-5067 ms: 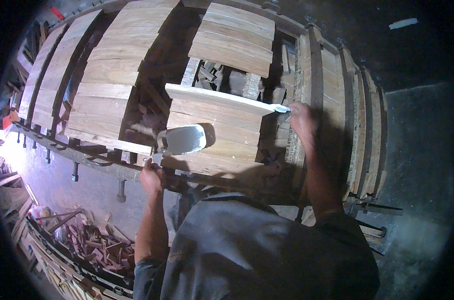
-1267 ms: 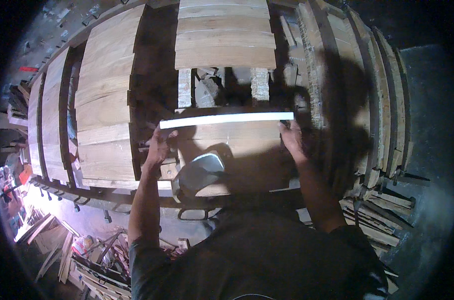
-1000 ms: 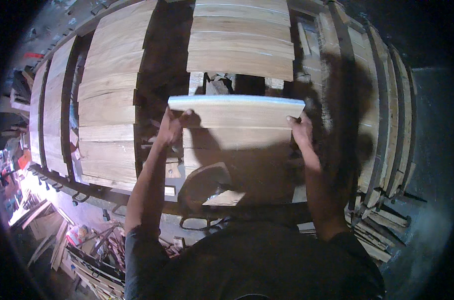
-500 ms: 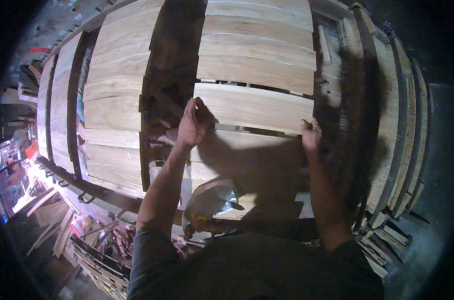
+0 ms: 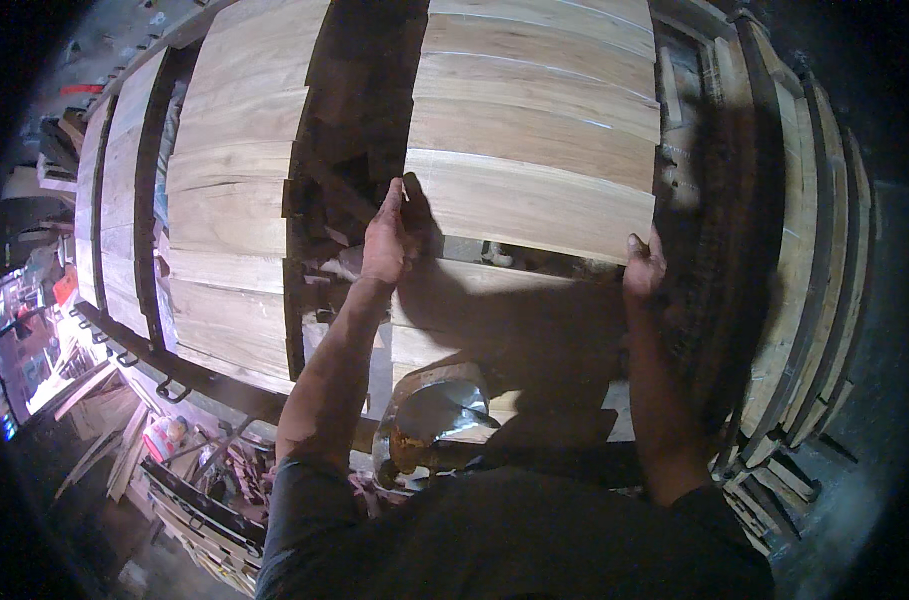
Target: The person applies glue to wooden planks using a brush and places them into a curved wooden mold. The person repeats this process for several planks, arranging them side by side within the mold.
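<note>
A pale wooden board (image 5: pixel 534 200) lies crosswise between my hands, its far edge against a row of similar boards (image 5: pixel 534 120). My left hand (image 5: pixel 386 240) grips its left end, fingers pointing away from me. At the right end, my right hand (image 5: pixel 644 268) closes on the near corner with the thumb up. Nearer to me, past a dark gap, another board (image 5: pixel 514 295) lies partly in my shadow. Close to my body stands a cut-open container (image 5: pixel 434 405) with a shiny inside, brown residue and what looks like a stick in it.
To the left, a second row of boards (image 5: pixel 229 200) rests on the dark frame, with a narrower row (image 5: pixel 124 210) beyond. Long timbers (image 5: pixel 794 250) run along the right side. Scrap wood (image 5: pixel 124 440) and clutter fill the floor at lower left. Metal hooks (image 5: pixel 172 390) line the frame's edge.
Both hands have pushed the board away from me, closing the gap to the row beyond it. The gap on its near side has widened. The whole view has shifted slightly.
</note>
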Action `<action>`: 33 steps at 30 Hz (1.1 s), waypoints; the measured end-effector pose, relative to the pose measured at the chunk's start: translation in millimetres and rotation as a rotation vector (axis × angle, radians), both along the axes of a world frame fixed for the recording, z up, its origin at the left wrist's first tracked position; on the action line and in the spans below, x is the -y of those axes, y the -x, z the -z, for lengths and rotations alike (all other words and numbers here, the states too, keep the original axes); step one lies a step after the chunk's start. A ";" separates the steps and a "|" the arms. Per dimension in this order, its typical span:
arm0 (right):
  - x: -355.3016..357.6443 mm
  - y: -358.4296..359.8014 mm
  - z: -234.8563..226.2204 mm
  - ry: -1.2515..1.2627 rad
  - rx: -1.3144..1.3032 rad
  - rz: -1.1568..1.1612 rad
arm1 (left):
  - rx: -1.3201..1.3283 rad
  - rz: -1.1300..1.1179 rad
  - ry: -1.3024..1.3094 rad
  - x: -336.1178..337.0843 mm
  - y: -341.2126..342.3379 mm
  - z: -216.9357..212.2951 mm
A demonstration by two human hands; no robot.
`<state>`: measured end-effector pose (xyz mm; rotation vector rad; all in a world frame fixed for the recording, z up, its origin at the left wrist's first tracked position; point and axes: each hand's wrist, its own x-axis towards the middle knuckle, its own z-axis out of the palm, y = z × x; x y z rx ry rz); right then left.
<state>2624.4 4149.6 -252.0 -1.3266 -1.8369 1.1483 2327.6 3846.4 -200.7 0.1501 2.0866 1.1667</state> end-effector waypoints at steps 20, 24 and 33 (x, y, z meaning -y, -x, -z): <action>21.1 -102.2 2.2 -0.002 0.573 -0.246 | 0.022 0.290 -0.197 77.0 -26.2 -2.5; 30.8 -86.8 -26.2 0.137 0.207 -0.133 | -0.257 0.260 0.014 75.2 -37.1 -30.7; 76.3 -110.5 -118.4 0.144 0.041 -0.407 | -0.214 0.115 -0.237 112.8 -89.5 -77.2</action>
